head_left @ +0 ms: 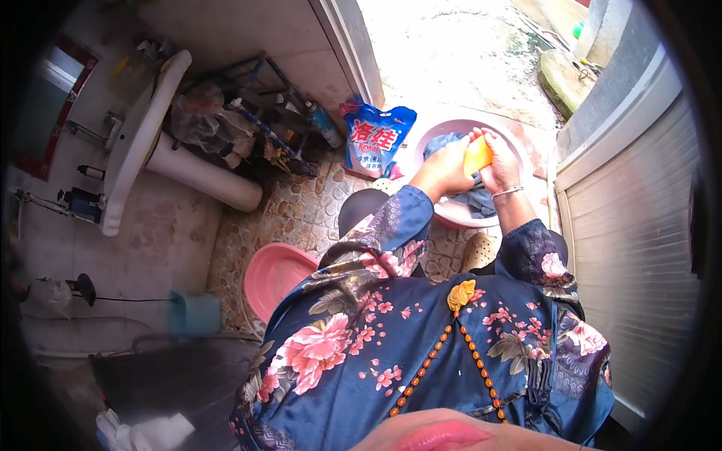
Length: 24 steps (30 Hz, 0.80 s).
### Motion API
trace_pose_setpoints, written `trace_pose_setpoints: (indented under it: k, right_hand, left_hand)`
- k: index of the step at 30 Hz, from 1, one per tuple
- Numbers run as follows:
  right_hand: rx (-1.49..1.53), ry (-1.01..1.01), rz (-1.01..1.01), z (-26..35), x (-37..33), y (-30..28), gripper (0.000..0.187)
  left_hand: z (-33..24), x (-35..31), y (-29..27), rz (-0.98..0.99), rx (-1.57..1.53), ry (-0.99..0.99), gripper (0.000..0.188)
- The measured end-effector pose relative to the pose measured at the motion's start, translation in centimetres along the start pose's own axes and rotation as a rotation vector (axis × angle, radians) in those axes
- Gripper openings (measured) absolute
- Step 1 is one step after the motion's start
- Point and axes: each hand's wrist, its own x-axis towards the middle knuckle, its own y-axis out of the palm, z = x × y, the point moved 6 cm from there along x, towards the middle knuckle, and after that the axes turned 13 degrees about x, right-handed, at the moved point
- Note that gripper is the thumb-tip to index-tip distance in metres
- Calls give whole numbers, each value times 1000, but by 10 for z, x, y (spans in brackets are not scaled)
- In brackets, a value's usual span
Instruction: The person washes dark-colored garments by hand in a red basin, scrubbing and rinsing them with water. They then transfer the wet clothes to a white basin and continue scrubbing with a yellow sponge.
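Observation:
A yellow-orange block that looks like a bar of soap (477,155) sits between my two hands, above a pale washbasin (517,135). My left hand (442,170) closes on its left side, with the back of the hand up. On the other side my right hand (499,165) curls its fingers round the bar, a bracelet on its wrist. Below the hands, bunched blue-grey cloth (477,201) lies in the basin, partly hidden by them. How wet the cloth is cannot be made out.
A blue bag of washing powder (374,143) stands left of the basin, near a spray can (322,124). A pink basin (280,276) rests on the pebble-patterned floor. A white washbasin with pedestal (207,171) is at left, a door panel (632,180) at right.

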Motion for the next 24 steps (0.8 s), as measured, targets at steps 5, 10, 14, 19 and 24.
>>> trace_pose_setpoints:
  k: [5, 10, 14, 19, 24]
  right_hand:
    - [-82, 58, 5, -9, -14, 6, 23]
    - [-144, 176, 29, -15, -29, 13, 29]
    - [-185, 218, 1, -5, -35, 2, 31]
    - [-182, 226, -101, 3, -40, -32, 30]
    - [-184, 229, -222, 11, -55, -60, 29]
  left_hand:
    - [19, -3, -1, -10, 64, -61, 47]
    - [33, -6, -16, -17, 123, -104, 40]
    - [78, 0, -48, -126, 194, -209, 43]
    - [155, -30, -141, -240, 333, -497, 54]
    - [229, -83, -207, -436, 404, -590, 52]
